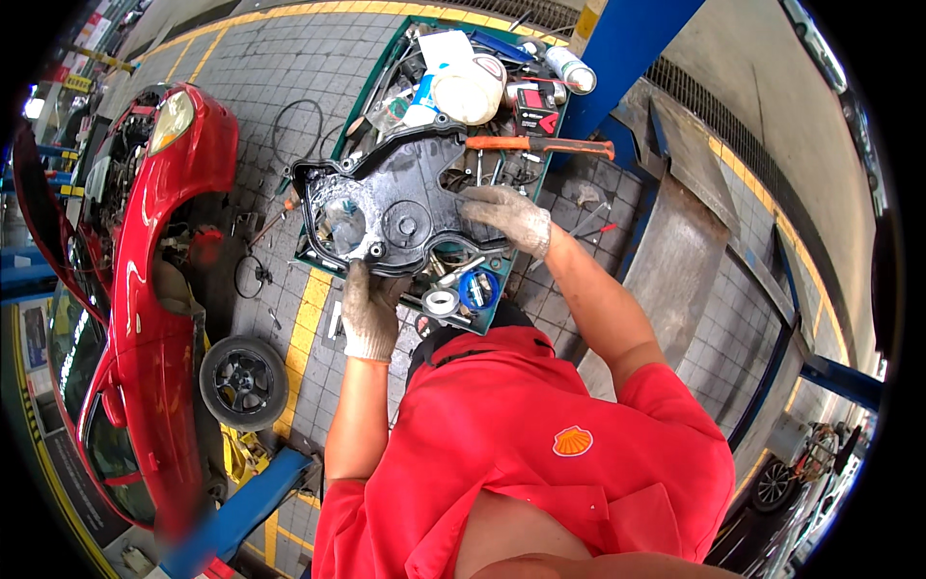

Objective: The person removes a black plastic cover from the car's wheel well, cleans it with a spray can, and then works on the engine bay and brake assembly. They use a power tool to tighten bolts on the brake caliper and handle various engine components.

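A black engine timing cover [407, 217], with a raised rim and round molded ring, lies over the tool tray in front of me. Whitish, wet-looking residue coats its left part. At its near left edge my left hand [370, 314], in a grey knit glove, grips the rim with the thumb on top; its other fingers are hidden underneath. My right hand [509, 218], gloved too, holds the cover's right side with its fingers bent over the surface. Just beyond that hand rests a hammer [540, 145] with an orange handle.
The green tray [338, 145] carries a white bottle [470, 89], a spray can [571, 70], a small box [536, 113], a tape roll [441, 302] and a blue cup [478, 289]. Left are a red car [145, 289] and a wheel [244, 383]. A blue post [627, 58] stands right.
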A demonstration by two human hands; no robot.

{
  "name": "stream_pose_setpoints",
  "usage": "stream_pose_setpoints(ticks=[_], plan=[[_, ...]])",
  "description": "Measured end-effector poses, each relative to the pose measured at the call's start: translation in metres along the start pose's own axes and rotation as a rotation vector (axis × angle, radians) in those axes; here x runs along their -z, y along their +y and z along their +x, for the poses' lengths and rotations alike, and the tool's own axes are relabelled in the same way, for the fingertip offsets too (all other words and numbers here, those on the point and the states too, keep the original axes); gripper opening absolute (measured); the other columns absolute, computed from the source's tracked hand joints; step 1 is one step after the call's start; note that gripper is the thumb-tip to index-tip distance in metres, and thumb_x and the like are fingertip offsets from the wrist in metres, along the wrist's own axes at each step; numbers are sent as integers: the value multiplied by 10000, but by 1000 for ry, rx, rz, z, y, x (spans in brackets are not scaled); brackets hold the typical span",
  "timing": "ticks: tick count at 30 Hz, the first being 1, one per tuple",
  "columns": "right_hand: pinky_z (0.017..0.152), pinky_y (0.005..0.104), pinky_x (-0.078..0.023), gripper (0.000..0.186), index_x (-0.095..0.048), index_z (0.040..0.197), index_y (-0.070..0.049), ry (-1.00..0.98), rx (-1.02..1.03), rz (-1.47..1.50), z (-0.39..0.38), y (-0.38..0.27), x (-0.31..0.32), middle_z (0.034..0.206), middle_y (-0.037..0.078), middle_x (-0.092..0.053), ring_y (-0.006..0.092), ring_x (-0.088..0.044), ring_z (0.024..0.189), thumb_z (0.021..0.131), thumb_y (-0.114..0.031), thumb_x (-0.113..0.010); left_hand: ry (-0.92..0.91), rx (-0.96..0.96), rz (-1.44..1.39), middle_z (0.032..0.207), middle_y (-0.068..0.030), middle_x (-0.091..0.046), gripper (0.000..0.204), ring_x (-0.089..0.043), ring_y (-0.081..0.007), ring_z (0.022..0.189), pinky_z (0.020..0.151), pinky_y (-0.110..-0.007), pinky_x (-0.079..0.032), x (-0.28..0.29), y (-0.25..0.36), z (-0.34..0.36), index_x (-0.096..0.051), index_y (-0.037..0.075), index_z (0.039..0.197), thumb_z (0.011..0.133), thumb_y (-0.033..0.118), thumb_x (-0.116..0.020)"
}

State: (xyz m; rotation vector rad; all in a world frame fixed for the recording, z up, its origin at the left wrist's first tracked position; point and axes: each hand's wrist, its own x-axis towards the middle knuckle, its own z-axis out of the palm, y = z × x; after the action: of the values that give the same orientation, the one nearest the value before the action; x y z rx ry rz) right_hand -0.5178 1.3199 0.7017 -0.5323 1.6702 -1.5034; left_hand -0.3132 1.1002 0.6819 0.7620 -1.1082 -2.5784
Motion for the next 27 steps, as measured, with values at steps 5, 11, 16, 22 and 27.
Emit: stream_pose_setpoints(ticks=[5, 11, 16, 22, 27], plan=[[1038, 346, -501, 552, -618, 1396, 47, -50, 160, -54, 0, 9, 18, 1283, 141, -696, 210, -643, 1179, 978, -306, -697, -106, 44, -138, 1436, -129, -615, 692, -664, -347, 1245, 965, -510, -605, -18, 19, -5, -481, 93, 1504, 1018, 570, -608], [1094, 459, -510, 615, -645, 1350, -47, -243, 307, -230, 28, 33, 52, 1430, 226, -598, 398, -598, 1305, 747, -88, -761, -289, 30, -51, 1558, -249, -489, 941, -620, -416, 1300, 1025, -586, -568, 22, 51, 0, -362, 73, 1606, 955, 710, -598], [1089, 368, -484, 457, -651, 1375, -24, -271, 755, -811, 39, 19, 55, 1378, 202, -644, 318, -629, 1251, 996, -279, -671, -174, 11, -4, 1374, -258, -650, 744, -706, -360, 1165, 985, -485, -594, 55, 61, 7, -494, 4, 1482, 1027, 585, -585], [1029, 408, -516, 303, -757, 1140, -118, 18, 143, -907, 25, -97, 8, 1140, 113, -705, 315, -661, 1138, 947, -339, -684, -22, -91, 235, 1252, -233, -709, 596, -747, -293, 1053, 875, -399, -629, 49, 80, -2, -540, -28, 1396, 1079, 476, -530], [958, 457, -554, 248, -776, 981, -111, -148, 581, -1168, 26, -117, -63, 988, 134, -748, 347, -694, 1052, 846, -277, -650, 85, -178, 404, 1267, -234, -697, 523, -742, -294, 1101, 853, -382, -628, 39, 88, -11, -545, -21, 1363, 1102, 427, -481]])
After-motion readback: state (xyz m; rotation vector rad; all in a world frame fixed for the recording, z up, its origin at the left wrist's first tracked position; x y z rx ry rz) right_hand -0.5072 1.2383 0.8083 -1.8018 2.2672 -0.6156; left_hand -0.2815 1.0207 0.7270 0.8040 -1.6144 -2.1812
